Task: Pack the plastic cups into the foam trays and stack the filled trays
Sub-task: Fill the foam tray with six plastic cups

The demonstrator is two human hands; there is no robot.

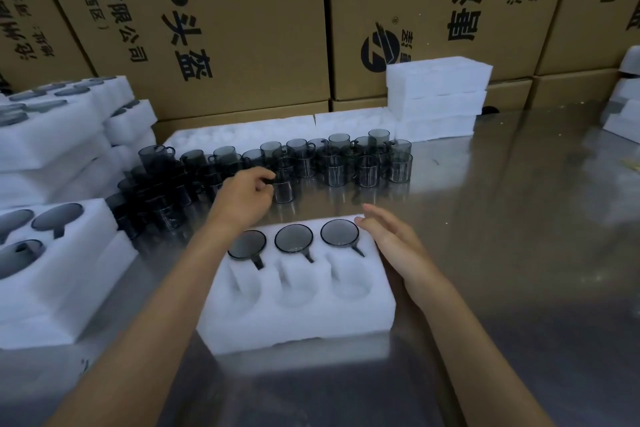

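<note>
Now a smoky cup (284,188) is pinched at its rim by the curled left hand (246,197), among the loose cups (332,159). Beside the foam tray (298,291) the right hand (391,239) is held slack-fingered, holding nothing (three far pockets filled, three near ones bare).
</note>
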